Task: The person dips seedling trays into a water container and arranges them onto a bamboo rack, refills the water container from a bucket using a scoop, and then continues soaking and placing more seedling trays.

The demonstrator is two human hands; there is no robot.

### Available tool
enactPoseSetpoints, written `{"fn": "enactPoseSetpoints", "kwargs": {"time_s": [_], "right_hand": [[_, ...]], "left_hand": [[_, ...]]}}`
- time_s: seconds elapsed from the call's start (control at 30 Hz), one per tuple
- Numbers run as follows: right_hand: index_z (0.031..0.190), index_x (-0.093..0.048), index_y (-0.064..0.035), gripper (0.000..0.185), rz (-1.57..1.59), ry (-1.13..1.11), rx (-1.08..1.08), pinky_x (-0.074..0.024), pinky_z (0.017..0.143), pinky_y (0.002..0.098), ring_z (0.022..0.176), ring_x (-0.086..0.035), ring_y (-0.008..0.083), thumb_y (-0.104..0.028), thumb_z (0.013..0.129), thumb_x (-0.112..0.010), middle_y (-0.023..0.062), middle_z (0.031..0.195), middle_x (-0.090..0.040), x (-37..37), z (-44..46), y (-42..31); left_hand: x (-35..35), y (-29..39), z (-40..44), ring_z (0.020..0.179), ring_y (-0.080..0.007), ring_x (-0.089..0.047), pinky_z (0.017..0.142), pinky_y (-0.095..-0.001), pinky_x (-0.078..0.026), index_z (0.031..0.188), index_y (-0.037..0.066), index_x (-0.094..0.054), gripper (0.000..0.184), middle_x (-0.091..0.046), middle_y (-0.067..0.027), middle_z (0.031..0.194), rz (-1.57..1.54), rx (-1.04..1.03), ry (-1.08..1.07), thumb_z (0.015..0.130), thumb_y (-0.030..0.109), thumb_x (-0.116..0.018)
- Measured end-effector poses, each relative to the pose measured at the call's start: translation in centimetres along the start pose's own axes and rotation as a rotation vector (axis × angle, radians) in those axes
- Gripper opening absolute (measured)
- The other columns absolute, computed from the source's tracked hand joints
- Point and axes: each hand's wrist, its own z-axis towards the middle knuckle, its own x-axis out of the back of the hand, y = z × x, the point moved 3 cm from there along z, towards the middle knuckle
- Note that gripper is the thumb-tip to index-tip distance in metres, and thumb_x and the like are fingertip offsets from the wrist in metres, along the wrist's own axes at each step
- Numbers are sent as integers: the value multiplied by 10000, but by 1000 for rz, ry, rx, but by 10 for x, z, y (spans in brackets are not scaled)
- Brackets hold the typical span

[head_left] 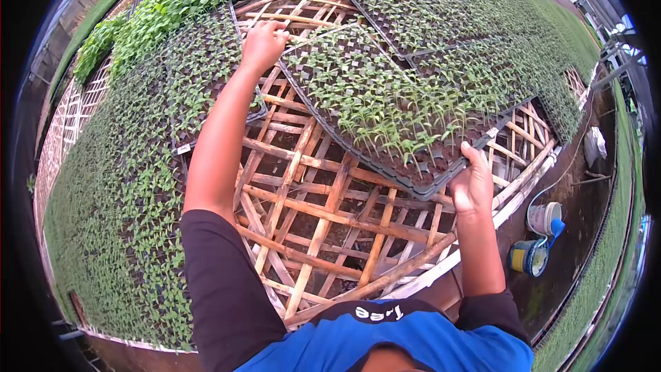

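Toward the lattice bench (323, 213)'s near edge, one seedling tray (392, 100) is pinched at its near corner by the right hand (471, 182), left hand (262, 47) curled, closure unclear, beyond its left corner; tipping could be caused by one-sided support.

A slatted lattice bench (323, 224) of crisscrossed wooden strips stands over dark, damp-looking ground (551, 289). A pale rail (441, 262) runs along its near edge. Beyond a walkway on the right lies another long green bed (623, 262). Metal posts (623, 65) rise at the far right, and bright, even daylight covers everything.
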Motion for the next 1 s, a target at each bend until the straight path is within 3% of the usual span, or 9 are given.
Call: {"fn": "enactPoseSetpoints", "kwargs": {"time_s": [0.2,0.3,0.37,0.43,0.47,0.5,0.63,0.77,1.0], "right_hand": [[1027,-449,-45,284,-86,207,43,-434,769,335,847,-525,183,-30,746,-486,62,930,-528,93,-83,-34],[973,-482,-42,247,-114,319,35,-442,750,310,826,-535,174,-26,727,-493,59,904,-543,137,-115,-43],[953,-487,-39,230,-123,347,61,-452,723,299,791,-548,169,-27,724,-490,60,889,-551,162,-133,-49],[939,-485,-41,218,-140,401,70,-458,708,294,783,-549,165,-25,722,-490,62,880,-550,178,-148,-58],[936,-485,-40,216,-152,398,69,-458,708,291,783,-550,165,-24,721,-489,64,881,-550,185,-154,-61],[933,-484,-40,214,-162,393,67,-458,709,288,782,-550,165,-23,720,-489,66,882,-550,194,-159,-62],[1009,-462,-10,289,-187,347,74,-461,743,312,817,-556,192,-35,721,-476,93,944,-543,219,-167,-65],[840,-478,-60,101,-106,315,54,-457,654,262,691,-535,108,-34,747,-506,27,791,-552,226,-160,-73],[814,-475,-72,85,-17,280,238,-460,635,251,682,-533,101,-20,754,-504,28,790,-555,278,-227,-93]], "left_hand": [[-89,-3,-3,869,-286,-552,764,-379,-421,908,109,-609,219,-586,-143,916,23,32,-209,743,179,-484],[-158,-18,-25,862,-269,-564,769,-366,-426,927,105,-603,242,-582,-142,928,-45,172,-612,717,157,-495],[-213,-25,-37,876,-226,-576,690,-347,-442,950,129,-599,249,-593,-102,957,58,-141,-990,724,149,-498],[-210,9,-65,669,-172,-580,573,-310,-423,951,145,-597,233,-611,-34,788,-313,407,-1244,745,152,-489],[-207,28,-72,536,-105,-457,550,-277,-387,891,131,-589,179,-513,24,651,-403,410,-1327,762,148,-465],[-190,58,-79,490,-85,-342,557,-299,-397,808,96,-570,119,-417,29,593,-384,413,-1296,750,143,-478],[-184,99,-80,763,-161,-488,652,-392,-412,866,99,-542,265,-545,-45,833,-317,314,-1220,726,324,-556],[-130,163,-83,629,-114,-504,575,-281,-422,760,69,-489,146,-530,-17,713,-744,377,-1236,742,185,-577],[0,273,-127,550,-38,-466,495,-191,-412,722,78,-450,142,-483,29,651,-810,47,-948,748,129,-579]]}}
